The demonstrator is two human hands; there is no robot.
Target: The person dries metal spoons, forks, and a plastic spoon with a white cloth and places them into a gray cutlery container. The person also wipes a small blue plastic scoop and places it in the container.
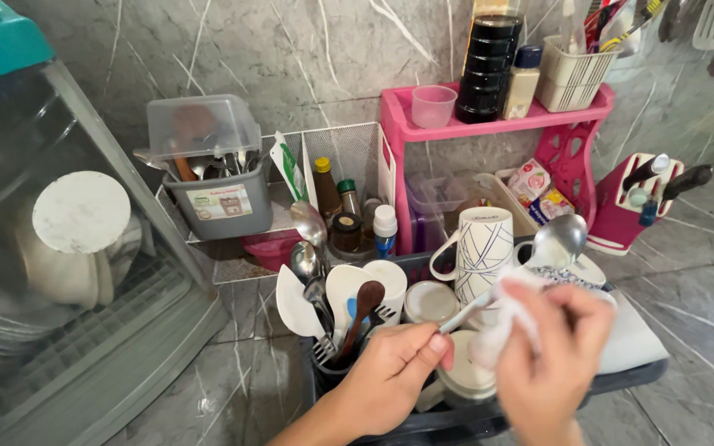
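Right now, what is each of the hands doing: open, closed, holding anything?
Left hand: closed, pinching the handle of a metal spoon.
Right hand: closed on a white cloth, wrapped around the spoon's handle.

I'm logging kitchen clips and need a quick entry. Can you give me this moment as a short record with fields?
Setting: grey marble counter with marble wall
Left hand: pinches the handle of a metal spoon
Right hand: presses a white cloth against the spoon's handle
Below the hands: dark dish tray with a white patterned mug and a utensil cup
Behind: pink shelf, pink knife block, grey cutlery box
Left side: clear dish cabinet
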